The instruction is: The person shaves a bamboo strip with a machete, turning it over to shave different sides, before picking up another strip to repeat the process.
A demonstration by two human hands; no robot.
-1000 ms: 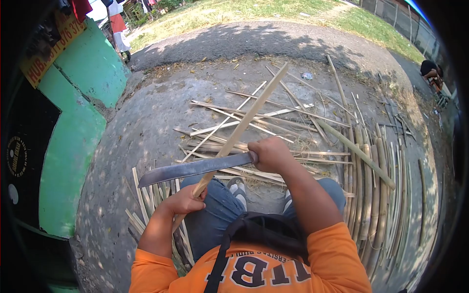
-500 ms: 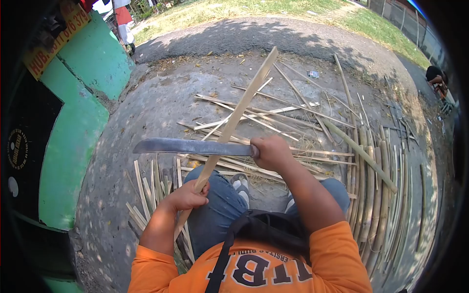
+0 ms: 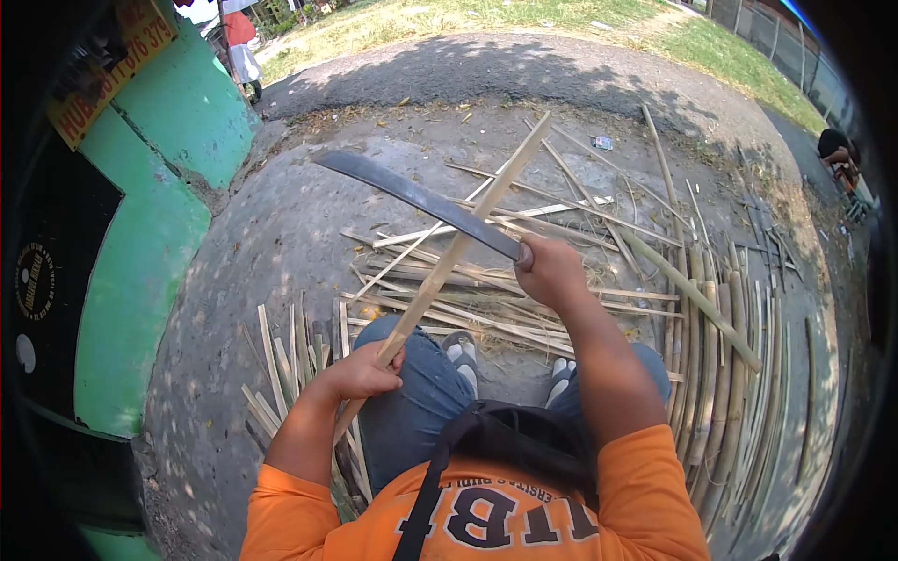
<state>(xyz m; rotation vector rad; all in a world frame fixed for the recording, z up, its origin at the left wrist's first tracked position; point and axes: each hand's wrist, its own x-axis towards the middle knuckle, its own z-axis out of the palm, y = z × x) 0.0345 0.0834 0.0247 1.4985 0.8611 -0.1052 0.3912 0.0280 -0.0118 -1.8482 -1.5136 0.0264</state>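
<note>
My left hand (image 3: 367,372) is closed around the lower part of a long, flat bamboo strip (image 3: 432,280), which slants up and away to the right above my left knee. My right hand (image 3: 552,269) grips the handle of a machete (image 3: 412,194). Its dark blade points to the upper left and crosses the bamboo strip around its middle, apparently touching it. The machete's handle is mostly hidden in my fist. Under both, a pile of split bamboo strips (image 3: 486,304) lies on the ground before my feet.
Thick bamboo poles (image 3: 716,374) lie lengthwise at my right. More cut strips (image 3: 281,360) stand by my left leg. A green wall (image 3: 140,309) rises at the left. Far right, a person (image 3: 839,154) is low to the ground beside the road (image 3: 449,75).
My right hand has moved up the strip, away from me and slightly right. The machete blade has swung from level to tip-up. The strip's far end has shifted a little right and down.
</note>
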